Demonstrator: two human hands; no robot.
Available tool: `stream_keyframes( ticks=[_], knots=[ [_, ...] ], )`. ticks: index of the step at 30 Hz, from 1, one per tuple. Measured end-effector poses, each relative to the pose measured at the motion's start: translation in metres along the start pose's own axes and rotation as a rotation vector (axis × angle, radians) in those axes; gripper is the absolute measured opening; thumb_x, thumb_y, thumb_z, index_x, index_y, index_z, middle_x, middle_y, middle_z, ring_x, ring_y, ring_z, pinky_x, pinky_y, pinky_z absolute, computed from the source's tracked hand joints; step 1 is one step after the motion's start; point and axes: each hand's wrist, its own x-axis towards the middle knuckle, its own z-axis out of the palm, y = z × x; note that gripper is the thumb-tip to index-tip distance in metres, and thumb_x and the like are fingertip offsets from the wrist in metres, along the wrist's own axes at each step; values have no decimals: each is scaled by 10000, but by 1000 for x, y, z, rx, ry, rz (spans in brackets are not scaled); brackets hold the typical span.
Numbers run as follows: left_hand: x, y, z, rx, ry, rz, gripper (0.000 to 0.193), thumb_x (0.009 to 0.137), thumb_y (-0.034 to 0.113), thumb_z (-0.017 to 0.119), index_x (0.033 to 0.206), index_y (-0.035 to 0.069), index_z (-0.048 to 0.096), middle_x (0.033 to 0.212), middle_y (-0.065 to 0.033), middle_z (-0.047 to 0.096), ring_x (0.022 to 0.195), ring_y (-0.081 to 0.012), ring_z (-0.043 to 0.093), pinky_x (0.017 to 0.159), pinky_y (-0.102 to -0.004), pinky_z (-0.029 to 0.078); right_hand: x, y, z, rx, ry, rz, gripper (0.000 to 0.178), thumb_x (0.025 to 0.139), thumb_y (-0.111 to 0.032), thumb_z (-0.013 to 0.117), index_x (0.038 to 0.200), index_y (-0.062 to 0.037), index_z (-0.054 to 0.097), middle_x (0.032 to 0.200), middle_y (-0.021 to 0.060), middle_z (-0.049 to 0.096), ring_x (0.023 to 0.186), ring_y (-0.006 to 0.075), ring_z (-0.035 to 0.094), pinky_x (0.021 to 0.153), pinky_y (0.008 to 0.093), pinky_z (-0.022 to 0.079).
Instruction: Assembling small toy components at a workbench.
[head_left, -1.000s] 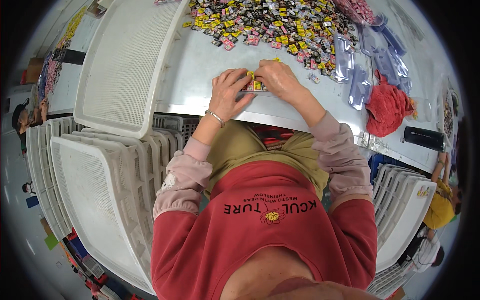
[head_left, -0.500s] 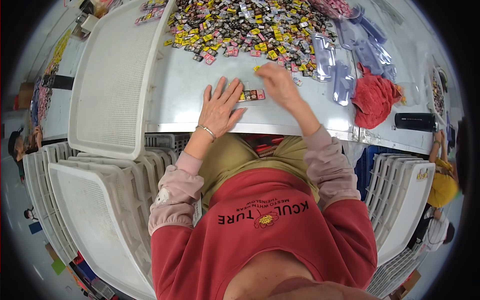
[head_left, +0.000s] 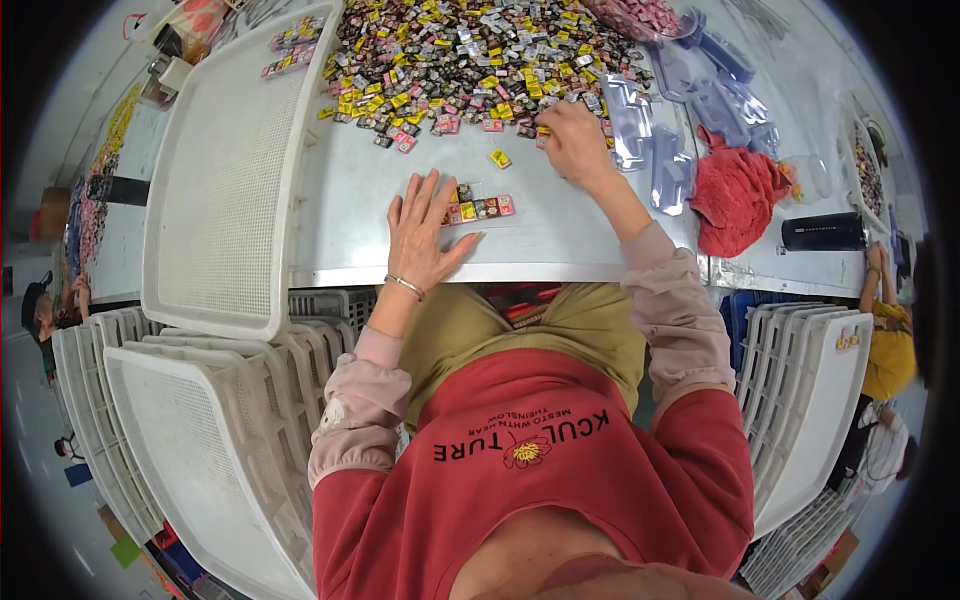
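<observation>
On the pale table (head_left: 345, 235), left hand (head_left: 418, 238) spread over one end of a clear tray (head_left: 488, 189) of small blocks (head_left: 480, 209); right hand (head_left: 577, 146) at the pile (head_left: 450, 65), pinch indeterminable. Left-hand nudge could unseat blocks.

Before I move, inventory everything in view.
Packet pile: many, multicoloured, far table
Loose packet: one, yellow, near pile
Grouped packets: several, multicoloured, table front
Blister trays: several, clear, pile's right
Cloth: one, red, table right
Cylinder: one, black, right of cloth
Mesh tray: one, white, table left
Stacked trays: many, white, both sides
Co-workers: several, varied clothing, edges
Left hand: one, pink-sleeved, at grouped packets
Right hand: one, pink-sleeved, at pile
</observation>
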Motion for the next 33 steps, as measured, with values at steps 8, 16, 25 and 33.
stream_keyframes(
  ticks=[8, 16, 25, 33],
  knots=[
    [1, -1, 2, -23, 25, 11, 666, 762, 420, 715, 1305, 82, 528, 1433, -147, 410, 1346, -355, 334, 1086, -505, 231, 44, 11, 17, -70, 73, -18, 195, 778, -166, 668, 963, -105, 682, 843, 108, 606, 882, 319, 584, 781, 437, 480],
    [1, 4, -5, -70, 19, -47, 868, 731, 406, 748, 1429, 53, 371, 1439, -146, 409, 1337, -347, 357, 1087, -458, 248, 85, 58, 10, -14, 221, 96, 116, 772, -142, 629, 830, -74, 703, 849, 139, 648, 842, 337, 619, 764, 436, 503],
    [6, -16, 0, -804, 380, -346, 788, 739, 20, 446, 1488, 33, 203, 1343, -249, 456, 1218, -333, 511, 1049, -430, 376, 161, 82, 61, -226, 17, 397, 208, 709, -144, 679, 914, -121, 708, 822, 205, 676, 859, 364, 668, 777, 452, 532],
    [1, -27, 6, -835, 398, -353, 615, 747, 0, 329, 1352, -10, 437, 1189, -202, 576, 1131, -278, 576, 1015, -384, 411, 133, 51, 19, -64, 249, 280, 173, 713, -165, 679, 868, -99, 715, 827, 142, 688, 826, 320, 664, 728, 425, 527]
  ],
)
